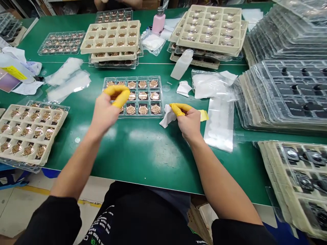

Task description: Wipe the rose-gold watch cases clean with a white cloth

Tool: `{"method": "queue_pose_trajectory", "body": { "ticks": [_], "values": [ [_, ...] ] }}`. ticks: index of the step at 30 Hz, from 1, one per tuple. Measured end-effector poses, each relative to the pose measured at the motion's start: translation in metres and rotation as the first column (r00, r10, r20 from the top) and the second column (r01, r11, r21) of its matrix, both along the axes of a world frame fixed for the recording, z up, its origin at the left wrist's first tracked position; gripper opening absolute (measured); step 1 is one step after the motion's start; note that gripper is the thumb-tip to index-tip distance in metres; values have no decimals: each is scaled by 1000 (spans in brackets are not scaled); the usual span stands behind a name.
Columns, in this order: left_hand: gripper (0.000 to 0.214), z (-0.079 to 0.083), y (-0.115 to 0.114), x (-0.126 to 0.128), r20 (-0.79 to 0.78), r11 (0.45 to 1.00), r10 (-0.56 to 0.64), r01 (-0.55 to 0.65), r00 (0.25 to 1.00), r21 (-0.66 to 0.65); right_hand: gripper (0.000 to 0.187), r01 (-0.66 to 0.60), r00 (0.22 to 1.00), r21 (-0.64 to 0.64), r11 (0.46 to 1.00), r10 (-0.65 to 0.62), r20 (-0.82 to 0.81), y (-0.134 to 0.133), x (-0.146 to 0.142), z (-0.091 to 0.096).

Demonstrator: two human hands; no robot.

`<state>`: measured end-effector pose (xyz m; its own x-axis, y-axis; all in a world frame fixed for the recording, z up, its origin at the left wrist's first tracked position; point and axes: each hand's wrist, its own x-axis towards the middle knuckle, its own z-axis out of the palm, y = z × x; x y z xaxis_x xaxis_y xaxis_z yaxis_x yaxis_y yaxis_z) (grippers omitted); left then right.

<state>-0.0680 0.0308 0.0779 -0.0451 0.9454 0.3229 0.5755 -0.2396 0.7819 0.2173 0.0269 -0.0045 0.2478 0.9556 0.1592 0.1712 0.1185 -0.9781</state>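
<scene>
A clear plastic tray lies in the middle of the green table, with round gold-coloured watch parts in its compartments. My left hand, yellow covers on its fingers, hovers over the tray's left side. Its thumb and fingers come together in a pinch; whatever may be between them is hidden. Just right of the tray, my right hand grips a white cloth between yellow-covered thumb and fingers. A yellow piece shows beside that hand.
Beige trays of gold parts stand at the left and back. Tall tray stacks line the right. A white bottle, pink bottle and plastic sleeves lie around. Another person's hand shows at the far edge.
</scene>
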Motion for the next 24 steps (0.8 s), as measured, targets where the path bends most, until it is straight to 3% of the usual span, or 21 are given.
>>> {"method": "queue_pose_trajectory", "body": {
  "ticks": [3,5,8,10,13,16,18,20,22,24],
  "values": [
    [22,-20,45,-17,-405,988,71,-119,911,-94,29,-51,999,-11,999,51,-1,-2,4,5],
    [27,-36,77,-27,-539,984,24,-114,842,-134,31,-46,990,-18,999,48,130,-3,8,8],
    [22,-50,108,-38,-530,977,-35,-82,847,-196,29,-11,931,-2,1000,11,364,-4,15,11],
    [23,-48,111,-40,-439,969,-37,-76,898,-236,28,-23,913,-9,1000,25,407,-3,19,13],
    [22,-37,85,-23,-260,985,35,-77,965,-154,26,-28,895,-17,999,33,445,-5,21,19],
    [18,-39,33,21,57,1000,6,-7,998,27,22,-32,898,17,999,22,439,-14,16,32],
    [19,-51,-2,53,347,984,-158,179,924,-27,20,-97,935,36,995,79,345,-23,8,40],
    [26,-66,-25,76,498,944,-213,309,841,-118,22,-193,959,69,979,173,226,-32,-2,46],
    [31,-78,-36,85,541,904,-242,390,805,-177,22,-281,941,108,954,252,226,-38,-11,46],
    [30,-84,-38,84,520,882,-275,427,809,-199,22,-330,886,144,933,254,387,-41,-15,41]
  ]
}}
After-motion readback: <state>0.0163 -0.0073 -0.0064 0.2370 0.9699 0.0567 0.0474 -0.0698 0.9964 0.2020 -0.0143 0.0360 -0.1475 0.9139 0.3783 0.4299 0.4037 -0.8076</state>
